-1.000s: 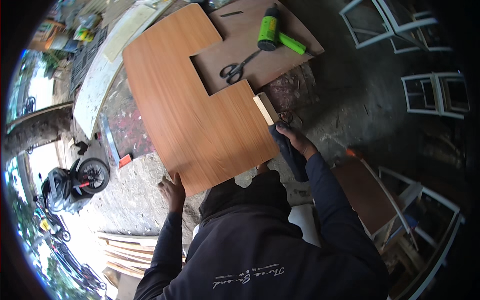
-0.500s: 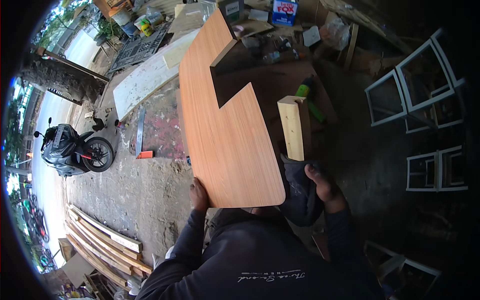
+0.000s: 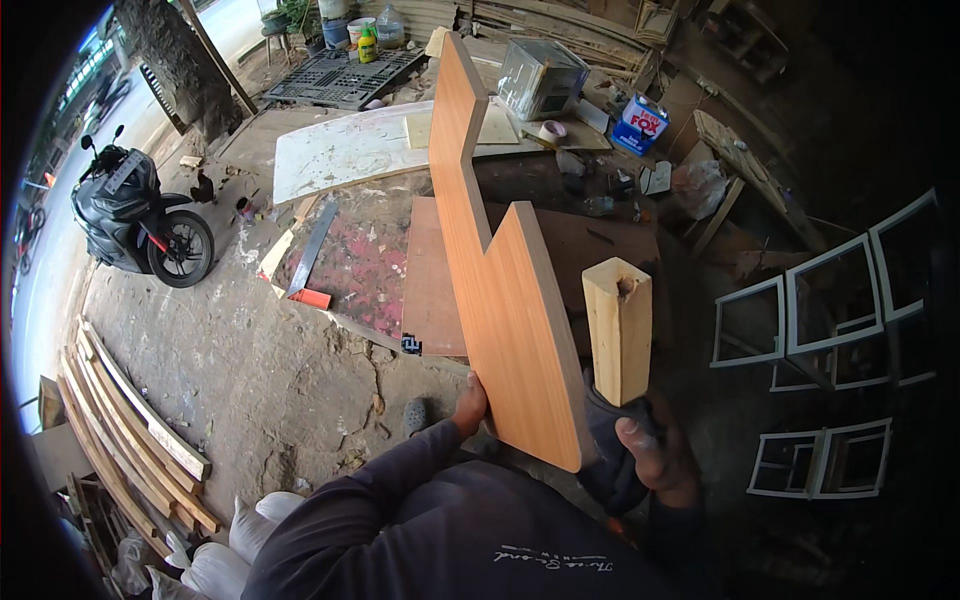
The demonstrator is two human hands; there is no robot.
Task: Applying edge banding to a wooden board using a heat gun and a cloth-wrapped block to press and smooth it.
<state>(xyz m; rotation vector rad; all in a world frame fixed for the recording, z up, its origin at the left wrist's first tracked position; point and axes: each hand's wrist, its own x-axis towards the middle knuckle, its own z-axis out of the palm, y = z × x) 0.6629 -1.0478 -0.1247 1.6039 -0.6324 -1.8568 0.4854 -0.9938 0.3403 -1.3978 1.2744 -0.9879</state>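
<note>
An orange wood-grain board (image 3: 515,355) with a notched outline is tilted up on its side above a brown sheet (image 3: 430,280) on the low, stained worktable. My left hand (image 3: 469,402) grips the board's lower left edge, its fingers partly hidden behind it. My right hand (image 3: 653,450) is closed round a dark cloth (image 3: 625,425) wrapped about the bottom of a short pale timber block (image 3: 620,335), which stands upright beside the board's right edge. A metal square (image 3: 307,265) with an orange handle lies on the table's left part.
A motorbike (image 3: 135,210) is parked at left, above stacked timber strips (image 3: 135,440) and white sacks (image 3: 255,530). A white panel (image 3: 330,165), plastic pallet (image 3: 340,80), clear box (image 3: 540,80) and blue-white can (image 3: 640,120) lie beyond the table. White frames (image 3: 835,295) stand at right.
The board has risen from lying nearly flat to standing steeply on its side. The timber block has turned upright in my right hand. The view has shifted, showing more of the yard beyond.
</note>
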